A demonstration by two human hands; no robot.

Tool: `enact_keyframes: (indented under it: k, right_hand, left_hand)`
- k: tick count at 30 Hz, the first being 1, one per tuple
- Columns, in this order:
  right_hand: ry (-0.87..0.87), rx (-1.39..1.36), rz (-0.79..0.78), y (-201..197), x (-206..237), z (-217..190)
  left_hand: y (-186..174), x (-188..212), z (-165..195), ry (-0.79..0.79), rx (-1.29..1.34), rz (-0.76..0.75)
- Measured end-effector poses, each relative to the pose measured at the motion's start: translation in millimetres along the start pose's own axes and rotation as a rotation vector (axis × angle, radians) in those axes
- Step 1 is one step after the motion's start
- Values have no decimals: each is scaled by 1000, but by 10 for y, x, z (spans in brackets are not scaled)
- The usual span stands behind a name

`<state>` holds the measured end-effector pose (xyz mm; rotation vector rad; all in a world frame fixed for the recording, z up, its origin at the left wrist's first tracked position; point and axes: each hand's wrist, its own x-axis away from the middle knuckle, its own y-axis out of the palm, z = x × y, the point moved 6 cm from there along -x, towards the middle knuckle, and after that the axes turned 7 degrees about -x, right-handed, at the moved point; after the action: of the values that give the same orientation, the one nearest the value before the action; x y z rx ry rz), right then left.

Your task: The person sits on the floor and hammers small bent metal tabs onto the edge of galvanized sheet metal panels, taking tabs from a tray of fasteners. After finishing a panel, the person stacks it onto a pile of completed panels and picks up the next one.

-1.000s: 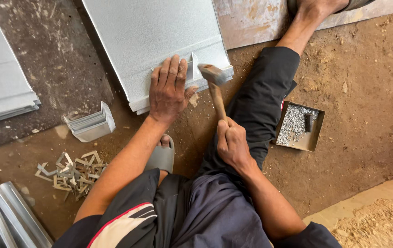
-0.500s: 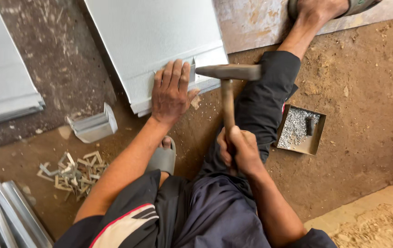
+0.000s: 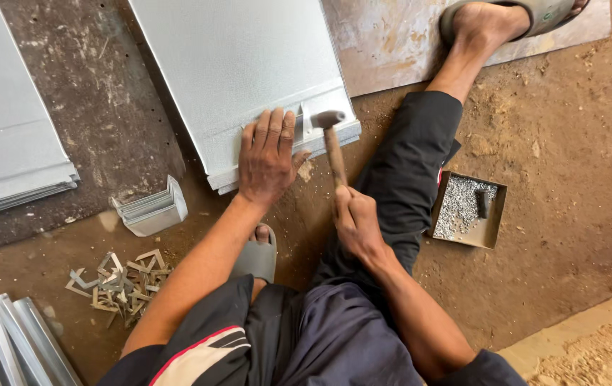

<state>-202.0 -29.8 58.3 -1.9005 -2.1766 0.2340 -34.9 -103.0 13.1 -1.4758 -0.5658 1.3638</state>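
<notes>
- The left hand (image 3: 269, 154) lies palm down, fingers spread flat, on the near edge of a grey sheet-metal panel (image 3: 241, 64) that rests on the dirt floor (image 3: 570, 179); it grips nothing, only presses the panel.
- The right hand (image 3: 356, 223) is wrapped tight round the wooden handle of a hammer (image 3: 332, 139).
- The hammer's metal head sits on the panel's folded near edge, just right of the left hand's fingertips, with the handle running down toward the person.
- A small upright metal tab stands on the panel between the left fingers and the hammer head.
- A shallow square tin of small nails (image 3: 466, 209) sits on the floor to the right of the outstretched leg, with a dark short tool lying in it.
- The right foot in a sandal (image 3: 506, 21) rests on a rusty flat sheet (image 3: 391, 43) beyond the panel.
- The left foot's toes, in a grey sandal, show under the left forearm.
- On the left lie a stack of grey panels (image 3: 13, 143), a small bundle of folded metal pieces (image 3: 150, 209), a heap of metal offcuts (image 3: 120, 282) and some ribbed metal strips (image 3: 13, 339).
</notes>
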Motion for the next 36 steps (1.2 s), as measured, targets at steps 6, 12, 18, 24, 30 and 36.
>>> enact_keyframes:
  k: [6, 12, 18, 24, 30, 36]
  right_hand:
    - [-337, 151, 52, -28, 128, -54]
    - [-47, -19, 91, -20, 89, 34]
    - [-125, 133, 83, 38, 56, -1]
    - [-450, -40, 173, -4, 166, -42]
    - [-57, 37, 116, 6, 33, 169]
    - [-562, 179, 183, -46, 214, -105]
  left_hand:
    - [0, -17, -24, -37, 26, -72]
    - [-48, -11, 10, -12, 19, -35]
    - [-34, -6, -2, -6, 14, 7]
    - [4, -6, -12, -10, 5, -63]
    - [-69, -35, -6, 2, 11, 10]
    - [-26, -10, -9, -26, 12, -69]
